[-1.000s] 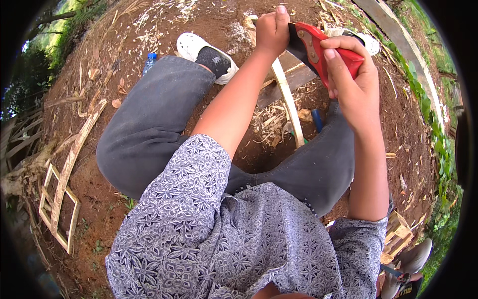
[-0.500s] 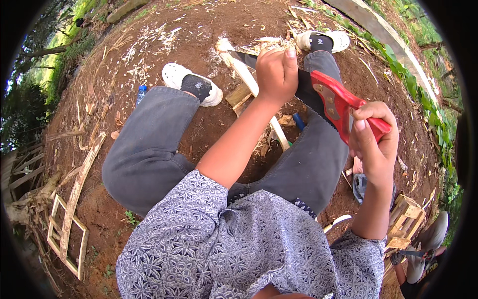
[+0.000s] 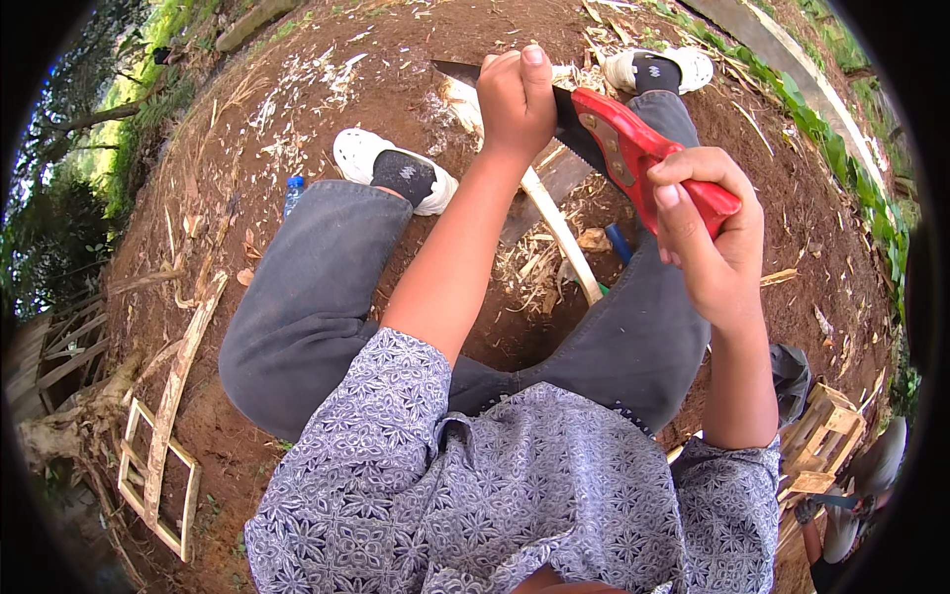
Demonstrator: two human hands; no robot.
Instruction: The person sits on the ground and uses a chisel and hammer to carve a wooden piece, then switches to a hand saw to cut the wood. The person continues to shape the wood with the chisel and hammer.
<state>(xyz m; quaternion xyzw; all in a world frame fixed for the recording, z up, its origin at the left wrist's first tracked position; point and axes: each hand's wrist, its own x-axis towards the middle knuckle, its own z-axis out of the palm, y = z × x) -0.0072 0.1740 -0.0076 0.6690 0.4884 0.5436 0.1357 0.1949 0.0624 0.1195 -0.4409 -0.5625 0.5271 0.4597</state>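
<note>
A pale wooden strip point(image 3: 556, 222) lies on the ground between the person's legs, and the handsaw point(image 3: 623, 148) is held up over the strip's far half, its dark blade point(image 3: 574, 131) slanting across it as seen from above; whether any metal touches the wood cannot be told. The right hand point(image 3: 711, 233), to the right of the strip, has its fingers curled round the red handle, with the thumb against its side. The left hand point(image 3: 519, 107), over the strip's far half, makes a tight fist that seems folded round the middle of the blade, thumb on top; how the fingers sit against the teeth is hidden. That fist is the likeliest trouble: the visible teeth face the body, so a tug on the handle, or a slackening left grip, could draw them across the fingers or palm. A twist of the right wrist might bend the thin blade. Should the saw slip down, its teeth could catch the right trouser leg point(image 3: 633, 332), just right of the strip's near end. Neither hand is seen steadying the strip, so a knock could shift it over the loose shavings point(image 3: 526, 269) beside it or against the blue cylinder point(image 3: 618, 244) to its right.
</note>
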